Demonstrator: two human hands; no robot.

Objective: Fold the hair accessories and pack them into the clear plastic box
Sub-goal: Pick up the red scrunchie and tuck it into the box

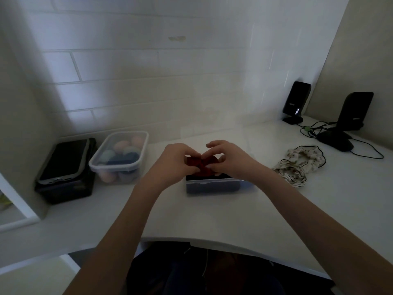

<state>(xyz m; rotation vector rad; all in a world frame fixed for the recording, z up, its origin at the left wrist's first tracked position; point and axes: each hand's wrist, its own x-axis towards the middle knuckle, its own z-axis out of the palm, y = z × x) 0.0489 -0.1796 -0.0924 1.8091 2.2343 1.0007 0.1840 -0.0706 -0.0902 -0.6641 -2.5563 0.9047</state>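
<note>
Pinching a dark red scrunchie between them, the left hand and right hand hold it just above the open clear plastic box, which sits on the white countertop and looks dark inside. Fingers of both hands are curled around the bunched fabric, the left gripping its left end and the right gripping its right end. A cream patterned scrunchie lies loose on the counter to the right of the box, apart from it. To the left stands a lidded plastic container of pastel egg-shaped sponges, and beside it a phone rests on a black box. Two black speakers with cables stand at the far right.
</note>
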